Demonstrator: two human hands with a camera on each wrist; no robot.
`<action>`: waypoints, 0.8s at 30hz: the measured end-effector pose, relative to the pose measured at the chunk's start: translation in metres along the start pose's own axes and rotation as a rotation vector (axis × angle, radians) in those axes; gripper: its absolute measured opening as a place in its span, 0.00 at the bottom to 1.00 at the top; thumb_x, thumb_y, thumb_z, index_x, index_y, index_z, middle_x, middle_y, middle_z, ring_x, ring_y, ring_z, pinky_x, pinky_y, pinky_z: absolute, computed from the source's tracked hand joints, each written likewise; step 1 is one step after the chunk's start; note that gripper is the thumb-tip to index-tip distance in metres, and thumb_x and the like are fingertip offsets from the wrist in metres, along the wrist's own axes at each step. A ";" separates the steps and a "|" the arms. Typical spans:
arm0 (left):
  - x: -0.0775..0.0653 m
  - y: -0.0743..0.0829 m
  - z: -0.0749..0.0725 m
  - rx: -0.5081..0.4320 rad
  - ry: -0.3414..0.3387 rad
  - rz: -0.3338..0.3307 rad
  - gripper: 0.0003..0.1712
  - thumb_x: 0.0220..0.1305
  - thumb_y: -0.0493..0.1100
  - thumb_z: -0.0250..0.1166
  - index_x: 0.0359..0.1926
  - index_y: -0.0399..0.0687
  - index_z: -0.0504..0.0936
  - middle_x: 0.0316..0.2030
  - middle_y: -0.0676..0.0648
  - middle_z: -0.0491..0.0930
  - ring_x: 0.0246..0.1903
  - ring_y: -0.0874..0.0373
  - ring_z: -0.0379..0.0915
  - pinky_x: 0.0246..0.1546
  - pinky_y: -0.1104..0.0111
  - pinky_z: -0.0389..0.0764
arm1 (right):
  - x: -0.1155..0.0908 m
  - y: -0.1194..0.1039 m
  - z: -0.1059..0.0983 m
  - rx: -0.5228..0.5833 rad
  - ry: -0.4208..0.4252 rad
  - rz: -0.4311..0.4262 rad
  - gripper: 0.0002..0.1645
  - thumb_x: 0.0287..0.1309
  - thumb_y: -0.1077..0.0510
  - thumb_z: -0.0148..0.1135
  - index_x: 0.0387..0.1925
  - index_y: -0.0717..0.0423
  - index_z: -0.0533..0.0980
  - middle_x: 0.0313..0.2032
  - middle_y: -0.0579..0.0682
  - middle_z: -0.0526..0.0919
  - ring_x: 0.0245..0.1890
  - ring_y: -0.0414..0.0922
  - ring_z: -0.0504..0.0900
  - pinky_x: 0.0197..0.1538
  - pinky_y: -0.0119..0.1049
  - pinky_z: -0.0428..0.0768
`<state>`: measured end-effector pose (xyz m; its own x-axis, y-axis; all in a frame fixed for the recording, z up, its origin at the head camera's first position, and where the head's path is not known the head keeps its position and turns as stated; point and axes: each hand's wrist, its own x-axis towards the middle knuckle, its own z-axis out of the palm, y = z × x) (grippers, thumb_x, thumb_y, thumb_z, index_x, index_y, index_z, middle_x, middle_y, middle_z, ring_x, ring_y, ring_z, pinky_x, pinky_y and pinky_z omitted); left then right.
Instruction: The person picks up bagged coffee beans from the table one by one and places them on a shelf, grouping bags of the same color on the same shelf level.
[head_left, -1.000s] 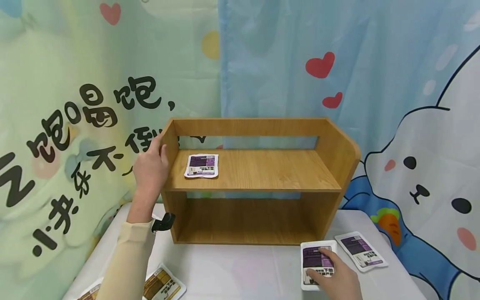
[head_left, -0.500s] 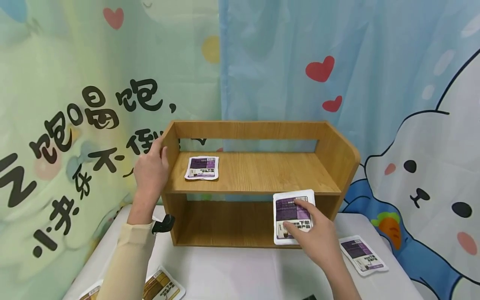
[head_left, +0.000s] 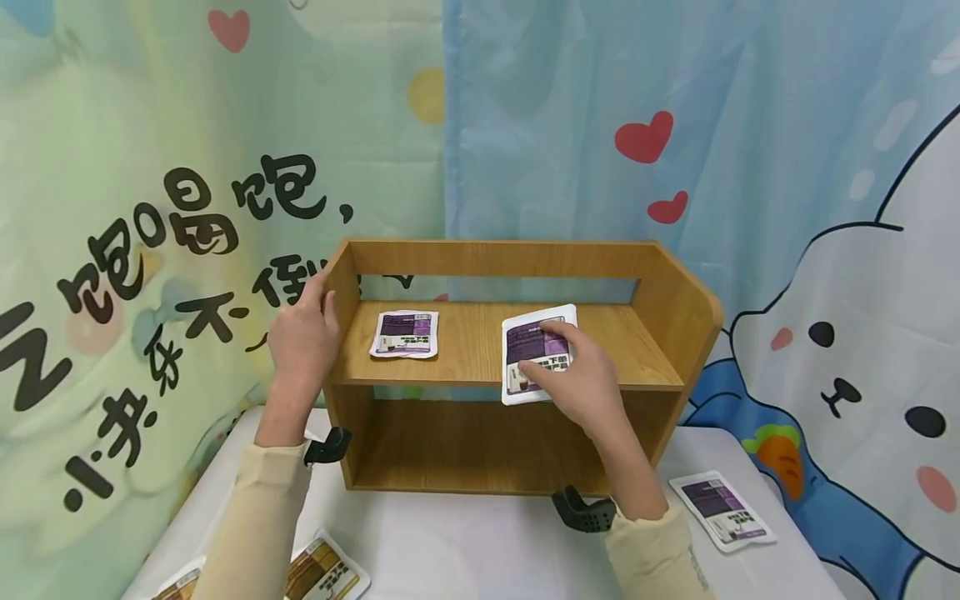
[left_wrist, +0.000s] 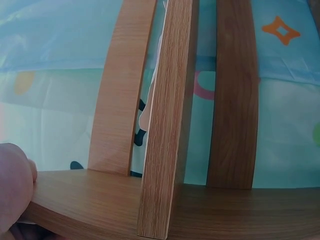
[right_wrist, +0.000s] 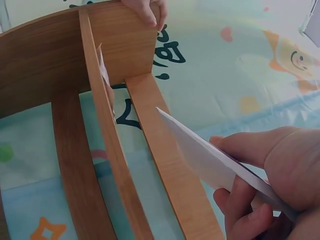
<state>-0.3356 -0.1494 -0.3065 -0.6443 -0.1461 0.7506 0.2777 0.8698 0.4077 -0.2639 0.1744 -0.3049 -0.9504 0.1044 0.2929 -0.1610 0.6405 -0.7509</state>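
Note:
My right hand [head_left: 585,379] pinches a flat white-and-purple pouch [head_left: 522,346] by its right side, thumb on one face. In the head view the pouch appears in front of the upper board of a small two-tier wooden shelf [head_left: 495,257]. Seen from the right wrist, the held pouch [right_wrist: 200,152] is edge-on and apart from the shelf board [right_wrist: 107,127], with fingers beneath it. A similar pouch [head_left: 405,333] lies at the upper tier's left end. My left hand [head_left: 303,333] grips the shelf's left side panel near its top; some fingers are hidden behind it.
Another purple pouch [head_left: 722,510] lies on the white table [head_left: 480,542], right of the shelf. Brown-and-white pouches [head_left: 327,571] are at the front left, partly covered by the left sleeve [head_left: 251,517]. Printed curtains [head_left: 540,125] hang close behind.
My right hand has lifted the purple pouch off the table and carried it up and leftward to the upper tier's height. The left hand stays on the side panel.

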 end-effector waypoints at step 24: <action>-0.001 0.002 0.001 0.001 0.007 -0.013 0.20 0.74 0.43 0.54 0.63 0.47 0.73 0.19 0.37 0.76 0.12 0.47 0.66 0.14 0.59 0.65 | 0.089 -0.019 0.025 0.022 -0.111 0.099 0.37 0.52 0.52 0.72 0.63 0.56 0.71 0.56 0.60 0.74 0.52 0.53 0.74 0.48 0.42 0.78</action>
<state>-0.3352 -0.1474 -0.3065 -0.6428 -0.1608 0.7489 0.2685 0.8683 0.4170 -0.3525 0.1524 -0.2796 -0.9853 0.0810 0.1501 -0.0692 0.6141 -0.7862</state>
